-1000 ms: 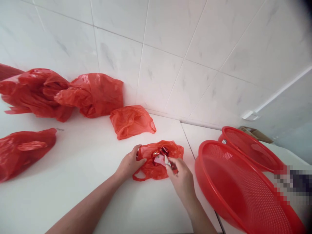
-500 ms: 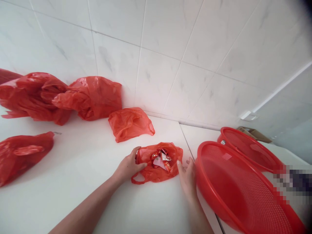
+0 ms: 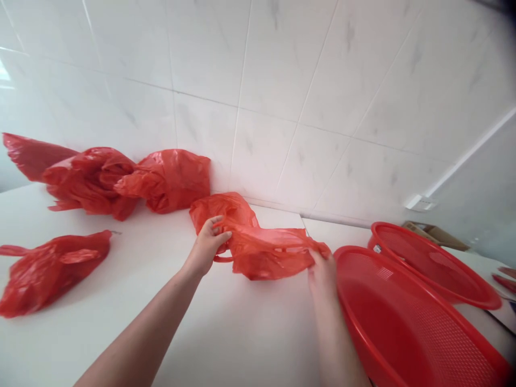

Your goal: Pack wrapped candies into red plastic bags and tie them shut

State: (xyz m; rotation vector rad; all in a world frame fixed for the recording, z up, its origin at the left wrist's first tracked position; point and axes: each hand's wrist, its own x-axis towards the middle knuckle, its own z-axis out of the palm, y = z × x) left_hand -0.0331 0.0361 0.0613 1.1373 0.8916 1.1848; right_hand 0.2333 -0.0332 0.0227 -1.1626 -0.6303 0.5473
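Note:
A thin red plastic bag (image 3: 266, 260) is stretched sideways between my two hands above the white table (image 3: 226, 333). My left hand (image 3: 203, 244) pinches its left handle end between thumb and fingers. On the right, my right hand (image 3: 323, 269) grips the other end, its fingers partly covered by the plastic. The bag's mouth is drawn narrow, so whatever lies inside is hidden. Just behind it, against the wall, rests another thin red plastic bag (image 3: 221, 207), partly covered by my left fingers and the held bag.
Two large red plastic baskets (image 3: 387, 312) stand close by my right forearm. Filled red bags (image 3: 173, 177) line the wall at the back left, and another red bag (image 3: 60, 274) lies at the left. A cardboard box (image 3: 435, 236) sits behind the baskets.
My right hand has let go of a small wrapped packet inside the bag and taken the bag's right end. The open bag has been pulled taut and its mouth narrowed.

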